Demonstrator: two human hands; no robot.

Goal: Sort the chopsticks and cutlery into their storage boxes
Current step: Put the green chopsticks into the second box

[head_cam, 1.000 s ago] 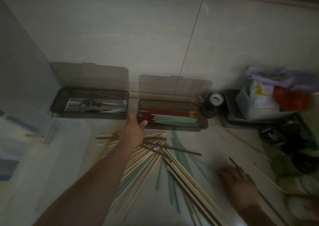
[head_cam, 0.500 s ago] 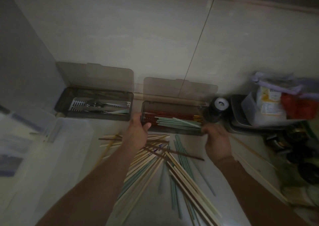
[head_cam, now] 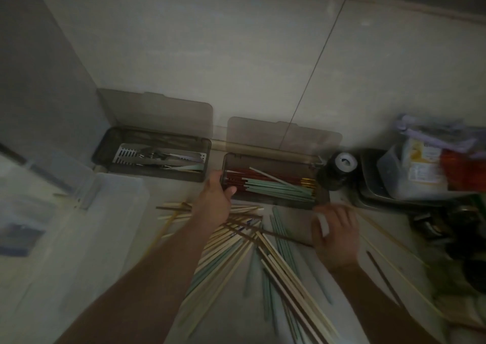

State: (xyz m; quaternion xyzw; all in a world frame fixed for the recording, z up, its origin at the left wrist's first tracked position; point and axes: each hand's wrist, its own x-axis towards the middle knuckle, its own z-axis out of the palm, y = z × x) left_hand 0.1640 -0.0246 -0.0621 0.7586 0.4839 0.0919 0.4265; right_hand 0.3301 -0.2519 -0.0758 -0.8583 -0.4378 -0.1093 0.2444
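Two dark open boxes stand against the wall. The left cutlery box (head_cam: pixel 157 176) holds metal cutlery. Red and green chopsticks fill the right chopstick box (head_cam: pixel 273 203), and one pale chopstick (head_cam: pixel 271 176) lies slantwise on top of them. My left hand (head_cam: pixel 214 199) cups that box's front left corner, thumb on the front wall. My right hand (head_cam: pixel 336 233) hovers blurred before the box's right front corner, fingers spread, holding nothing. Several loose pale and green chopsticks (head_cam: pixel 263 259) lie fanned on the counter between my arms.
A clear plastic tub (head_cam: pixel 79 225) sits at the left. Right of the chopstick box stand a black jar with a white cap (head_cam: pixel 339 170) and a metal tray (head_cam: pixel 368 186) with a plastic container. Thin skewers (head_cam: pixel 389 238) and a dark stick (head_cam: pixel 384 278) lie at the right.
My right hand came up to the box's right end, then drew back toward me. A pale chopstick now lies slantwise in the box. My left hand stayed at the box's corner.
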